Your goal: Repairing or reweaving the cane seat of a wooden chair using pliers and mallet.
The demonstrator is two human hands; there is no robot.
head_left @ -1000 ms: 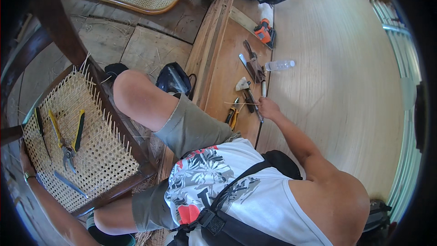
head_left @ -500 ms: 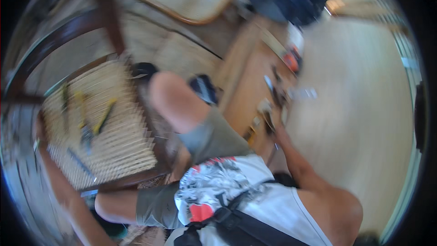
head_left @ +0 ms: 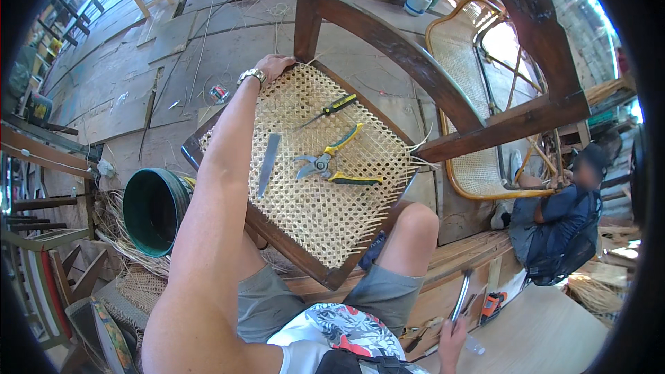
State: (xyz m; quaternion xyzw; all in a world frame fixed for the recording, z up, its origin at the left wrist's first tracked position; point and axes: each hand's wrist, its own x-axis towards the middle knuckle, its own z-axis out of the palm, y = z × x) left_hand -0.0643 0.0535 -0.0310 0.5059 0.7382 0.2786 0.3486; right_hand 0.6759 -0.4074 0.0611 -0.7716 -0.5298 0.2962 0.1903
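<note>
A dark wooden chair with a woven cane seat [head_left: 325, 208] stands tilted between my knees. My left hand [head_left: 274, 66], a watch on its wrist, grips the seat's far corner beside the back post [head_left: 308, 7]. On the cane lie yellow-handled shears [head_left: 332, 163], a black and yellow screwdriver [head_left: 327, 111] and a flat grey blade [head_left: 269, 163]. My right hand [head_left: 451, 338] is low at the right, closed on a slim metal tool [head_left: 461, 296] that points upward over the wooden bench [head_left: 443, 284].
A dark green bucket [head_left: 154, 211] stands left of the chair, with loose cane strands around it. Another person [head_left: 561, 225] sits at the right beside a cane-backed chair frame [head_left: 478, 97]. An orange tool [head_left: 493, 305] lies on the bench.
The view has swung from the bench on my right to the chair seat. My right hand, earlier among the tools on the bench, has lifted off holding a metal tool.
</note>
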